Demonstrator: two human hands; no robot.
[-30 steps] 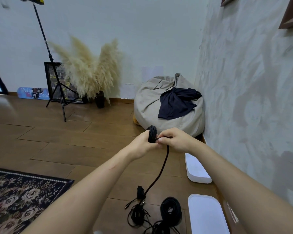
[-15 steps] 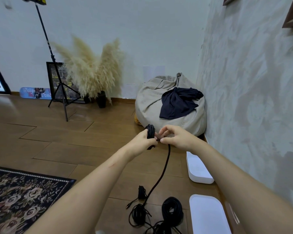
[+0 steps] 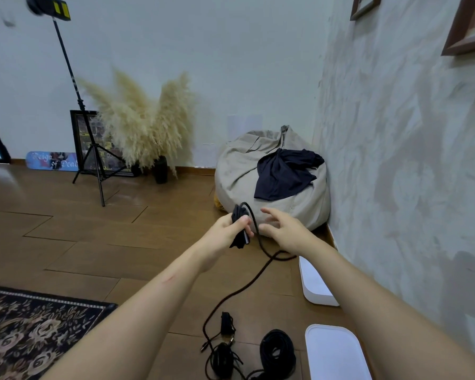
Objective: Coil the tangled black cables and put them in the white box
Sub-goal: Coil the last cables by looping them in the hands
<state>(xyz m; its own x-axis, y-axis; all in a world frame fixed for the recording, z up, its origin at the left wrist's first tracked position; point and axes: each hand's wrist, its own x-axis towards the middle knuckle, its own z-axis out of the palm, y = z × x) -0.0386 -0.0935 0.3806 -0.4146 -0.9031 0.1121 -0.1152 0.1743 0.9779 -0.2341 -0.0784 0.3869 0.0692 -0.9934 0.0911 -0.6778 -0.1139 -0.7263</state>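
Observation:
My left hand grips a small bundle of coiled black cable held up in front of me. Its loose end arcs over the hand and trails down in a long strand to the floor. My right hand hovers just right of the bundle, fingers spread and holding nothing. On the floor below lie a tangled cable pile and a neat black coil. A white box sits by the right wall, and a white lid-like piece lies nearer to me.
A grey beanbag with a dark cloth on it fills the corner. A light stand, pampas grass in a vase and leaning frames line the back wall. A patterned rug lies at lower left. The wall runs close on the right.
My right hand has let go of the cable and opened, moving slightly right. The strand now hangs slack in a loop beside the bundle in my left hand.

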